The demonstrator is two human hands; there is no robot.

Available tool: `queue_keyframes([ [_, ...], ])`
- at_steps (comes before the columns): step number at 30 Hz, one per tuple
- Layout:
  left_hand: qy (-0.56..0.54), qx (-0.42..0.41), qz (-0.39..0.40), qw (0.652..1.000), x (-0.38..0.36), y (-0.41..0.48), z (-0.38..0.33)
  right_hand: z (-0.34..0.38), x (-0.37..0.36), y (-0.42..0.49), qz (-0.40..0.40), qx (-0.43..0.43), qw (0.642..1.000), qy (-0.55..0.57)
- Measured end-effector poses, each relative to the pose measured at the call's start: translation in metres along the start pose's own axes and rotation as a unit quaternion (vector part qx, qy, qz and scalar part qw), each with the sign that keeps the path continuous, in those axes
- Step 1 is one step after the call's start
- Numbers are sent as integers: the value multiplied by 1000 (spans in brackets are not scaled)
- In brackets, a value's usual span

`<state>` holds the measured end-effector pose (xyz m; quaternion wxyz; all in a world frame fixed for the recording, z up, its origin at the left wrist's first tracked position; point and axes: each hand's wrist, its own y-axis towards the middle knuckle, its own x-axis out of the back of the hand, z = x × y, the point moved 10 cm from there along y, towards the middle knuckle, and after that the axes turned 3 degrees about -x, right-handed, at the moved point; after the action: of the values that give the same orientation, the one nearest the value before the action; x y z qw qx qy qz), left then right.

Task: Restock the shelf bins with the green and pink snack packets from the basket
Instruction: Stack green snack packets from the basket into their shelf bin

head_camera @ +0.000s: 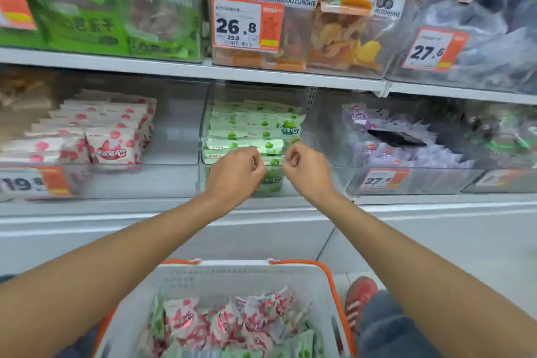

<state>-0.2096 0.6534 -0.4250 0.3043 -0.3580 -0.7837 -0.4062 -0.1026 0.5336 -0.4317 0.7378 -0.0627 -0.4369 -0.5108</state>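
White metal shelving (203, 70) spans the view, carrying orange price tags (247, 25), with a plain white base panel (261, 238) below.

Green-white packets (252, 128); pink-white packets (112, 148); white basket (232, 279), orange rim; red striped shoe (360, 299).

1. Left hand (235, 174) and right hand (305, 168) have curled fingers; whether either pinches anything cannot be told.
2. Both hands hide part of the green packets (255, 128).
3. The bottom edge cuts off the basket (232, 279).
4. The top-left green bags (87, 9) are blurred and unreadable.
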Motion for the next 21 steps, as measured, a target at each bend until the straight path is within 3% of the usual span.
queue_keyframes([
  [3, -18, 103, 115, 988, -35, -64, 46, -12, -48, -63, 86, -27, 996, 5],
  [5, -6, 170, 222, 960, -66, -113, 95, -33, -93, -105, 196, -47, 979, -30],
  [7, 16, 202, 301, 932, -86, -155, 139, -58, -138, -148, 346, -59, 931, -98],
  [9, 28, 226, 339, 913, -95, -184, 168, -81, -168, -177, 429, -59, 887, -158],
  [13, -1, 228, 385, 894, -118, -205, 179, -126, -214, -210, 487, -70, 839, -231],
  [21, -6, 212, 407, 889, -144, -220, 192, -173, -287, -245, 507, -112, 825, -223],
])
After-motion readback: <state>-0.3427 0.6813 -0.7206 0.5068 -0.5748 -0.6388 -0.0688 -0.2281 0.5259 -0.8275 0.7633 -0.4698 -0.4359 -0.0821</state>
